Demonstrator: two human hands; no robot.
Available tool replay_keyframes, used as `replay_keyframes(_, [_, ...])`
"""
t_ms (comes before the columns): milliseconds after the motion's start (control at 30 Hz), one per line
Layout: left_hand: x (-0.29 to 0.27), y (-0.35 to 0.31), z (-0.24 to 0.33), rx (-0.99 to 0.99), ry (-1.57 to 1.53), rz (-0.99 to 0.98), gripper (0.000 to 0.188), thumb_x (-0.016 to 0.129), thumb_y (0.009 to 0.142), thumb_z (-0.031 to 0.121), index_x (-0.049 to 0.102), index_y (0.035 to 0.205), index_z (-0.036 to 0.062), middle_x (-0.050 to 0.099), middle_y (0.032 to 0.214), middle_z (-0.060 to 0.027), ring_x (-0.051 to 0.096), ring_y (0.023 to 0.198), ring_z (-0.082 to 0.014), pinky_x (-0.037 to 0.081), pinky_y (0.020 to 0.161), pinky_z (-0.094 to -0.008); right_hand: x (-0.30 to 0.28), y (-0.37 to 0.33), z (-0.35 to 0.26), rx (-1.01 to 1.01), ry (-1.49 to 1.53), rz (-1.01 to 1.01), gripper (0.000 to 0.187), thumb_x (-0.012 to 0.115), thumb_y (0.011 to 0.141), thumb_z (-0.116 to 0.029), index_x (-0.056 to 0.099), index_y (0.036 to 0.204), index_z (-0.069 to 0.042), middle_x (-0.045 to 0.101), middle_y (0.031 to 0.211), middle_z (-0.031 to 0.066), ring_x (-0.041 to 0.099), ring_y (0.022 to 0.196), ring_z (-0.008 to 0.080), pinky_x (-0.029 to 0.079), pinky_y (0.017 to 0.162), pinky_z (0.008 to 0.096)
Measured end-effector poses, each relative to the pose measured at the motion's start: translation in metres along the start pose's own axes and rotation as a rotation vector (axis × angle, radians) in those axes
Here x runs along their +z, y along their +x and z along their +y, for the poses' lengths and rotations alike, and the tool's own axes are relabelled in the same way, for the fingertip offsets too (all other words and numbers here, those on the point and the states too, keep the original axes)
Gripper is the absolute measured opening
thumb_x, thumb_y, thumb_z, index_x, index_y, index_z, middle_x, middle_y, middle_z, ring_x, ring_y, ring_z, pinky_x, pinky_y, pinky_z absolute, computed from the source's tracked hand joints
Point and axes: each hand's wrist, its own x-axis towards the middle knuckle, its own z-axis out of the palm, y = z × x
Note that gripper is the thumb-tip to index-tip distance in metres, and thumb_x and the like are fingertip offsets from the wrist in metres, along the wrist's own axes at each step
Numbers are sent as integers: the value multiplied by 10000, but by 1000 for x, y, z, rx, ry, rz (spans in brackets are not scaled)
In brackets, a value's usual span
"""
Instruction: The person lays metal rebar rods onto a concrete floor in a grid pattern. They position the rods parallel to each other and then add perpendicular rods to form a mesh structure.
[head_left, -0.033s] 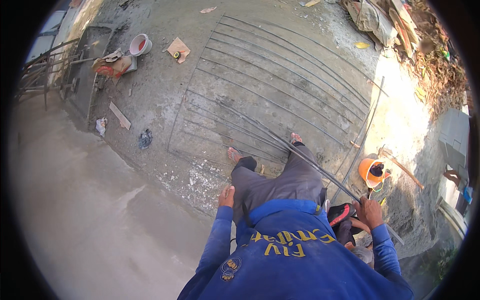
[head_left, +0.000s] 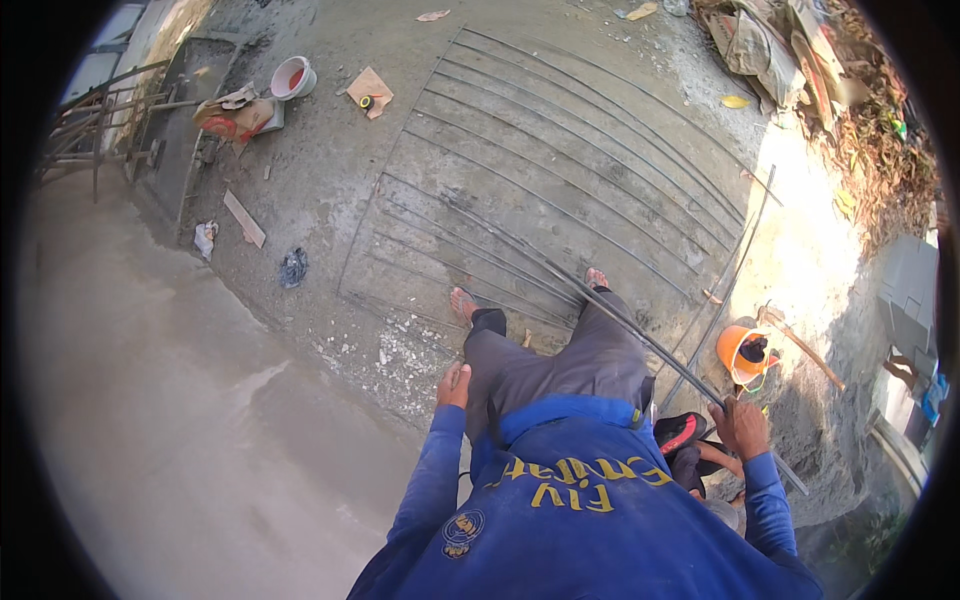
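View: since the earlier frame it has turned slightly; the pail (head_left: 309,82) and the card (head_left: 372,92) appear a little more right and lower, while both hands keep almost their places.
Rods (head_left: 645,340): they slant from my right side past my right leg, out over the bars (head_left: 565,165) on the ground; whether their far ends touch these, I cannot tell.
Right hand (head_left: 743,428): fingers closed around the rods, near the rear end.
Left hand (head_left: 453,386): beside the left thigh, nothing seen in it; how wide its fingers stand, I cannot tell.
Co-worker (head_left: 688,465): low, just beside my right hand.
Swing: I judge one-handed grip near the end could let the rods drop or drag the bars crooked.
Turn: if I twist, their rear end could strike the co-worker.
Feet (head_left: 463,303): toes bare among bars, so I could trip.
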Motion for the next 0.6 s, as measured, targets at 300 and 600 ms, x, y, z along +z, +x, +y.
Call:
replay_keyframes(300, [-105, 110, -33, 85, -22, -231, 663, 646, 950, 511, 600, 1372, 1, 664, 1319, -179, 630, 1228, -262, 461, 1064, -337, -17, -84, -133, 176, -43, 102, 531, 639, 927, -503, 657, 750, -3, 648, 737, 270, 661, 761, 465, 504, 676, 554])
replay_keyframes(600, [-91, 143, -37, 147, 131, -421, 633, 604, 924, 622, 709, 1250, 90, 724, 1227, -131, 674, 1161, -267, 497, 994, -375, -9, -149, -233, 261, 3, 115, 511, 656, 924, -490, 664, 768, -4, 638, 731, 269, 653, 748, 464, 494, 662, 549])
